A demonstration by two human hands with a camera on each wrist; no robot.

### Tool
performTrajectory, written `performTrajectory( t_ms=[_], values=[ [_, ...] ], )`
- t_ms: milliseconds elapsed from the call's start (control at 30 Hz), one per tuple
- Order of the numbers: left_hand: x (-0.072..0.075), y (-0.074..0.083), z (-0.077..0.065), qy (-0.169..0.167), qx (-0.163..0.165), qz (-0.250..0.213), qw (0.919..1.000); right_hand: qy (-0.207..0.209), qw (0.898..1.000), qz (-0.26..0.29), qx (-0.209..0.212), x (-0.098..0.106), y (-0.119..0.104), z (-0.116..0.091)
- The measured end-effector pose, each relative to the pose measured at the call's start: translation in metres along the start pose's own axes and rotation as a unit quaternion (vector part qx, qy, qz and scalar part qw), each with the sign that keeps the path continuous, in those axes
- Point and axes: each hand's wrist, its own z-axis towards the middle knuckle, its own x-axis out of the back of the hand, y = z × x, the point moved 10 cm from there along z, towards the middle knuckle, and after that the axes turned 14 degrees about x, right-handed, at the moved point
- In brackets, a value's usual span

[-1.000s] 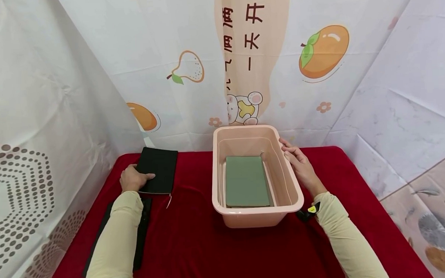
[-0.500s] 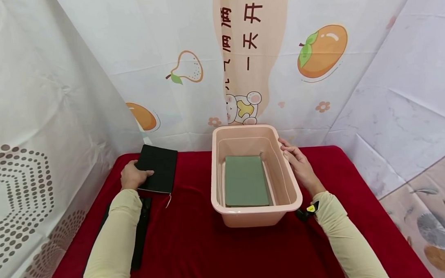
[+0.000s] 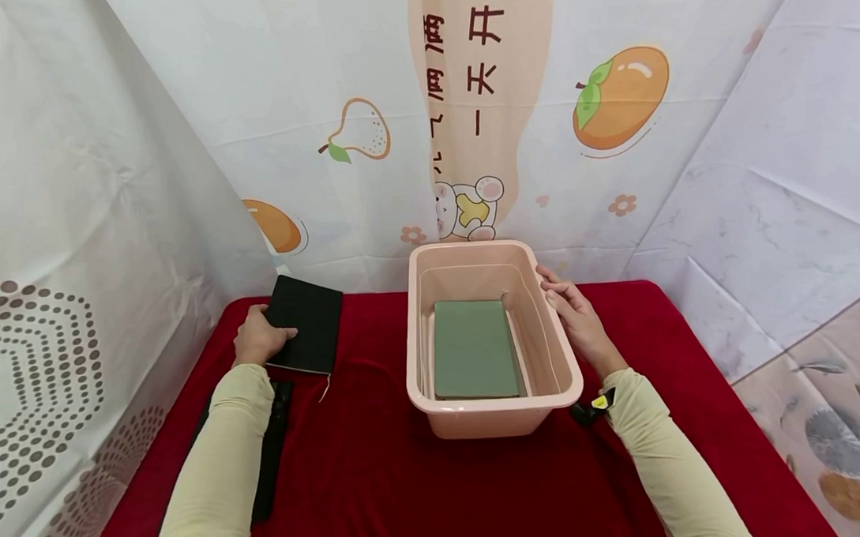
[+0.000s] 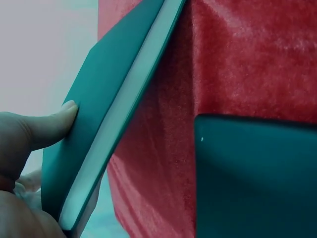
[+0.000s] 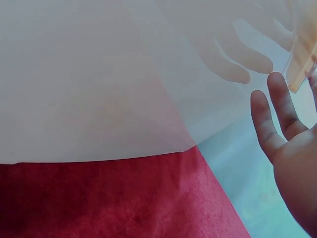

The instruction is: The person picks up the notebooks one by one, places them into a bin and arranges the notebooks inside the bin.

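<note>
On the far left of the table, my left hand grips a black notebook by its left side. The thumb lies on the cover and the other fingers are mostly hidden underneath. In the left wrist view the notebook is raised and tilted, its page edges facing the camera. A pink plastic basin stands mid-table with a green book lying flat inside. My right hand rests against the basin's right rim. Straight fingers show beside the basin's wall in the right wrist view.
A flat black object lies under the left forearm, partly hidden. Its corner also shows as a dark panel in the left wrist view. Red cloth covers the table. Printed curtains hang behind and at both sides.
The far end of the black notebook has risen slightly in my left hand. My right hand and the basin keep their places, with a slight shift of the whole view.
</note>
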Motion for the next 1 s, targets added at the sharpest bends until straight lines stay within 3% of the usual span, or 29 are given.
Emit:
performTrajectory(
  t_ms=[200, 500, 1000],
  values=[
    [0.0021, 0.0044, -0.0011, 0.01, -0.024, -0.004, 0.9997, 0.001, 1.0, -0.003, 0.001, 0.0002, -0.001, -0.0001],
    [0.006, 0.0068, -0.0057, 0.03, -0.03, -0.025, 0.9988, -0.001, 1.0, 0.001, 0.009, 0.0005, -0.0007, -0.0007],
    [0.0056, -0.0005, -0.0089, 0.018, -0.024, -0.077, 0.9966, 0.013, 1.0, -0.002, 0.001, 0.0014, 0.0011, -0.0017]
  ],
)
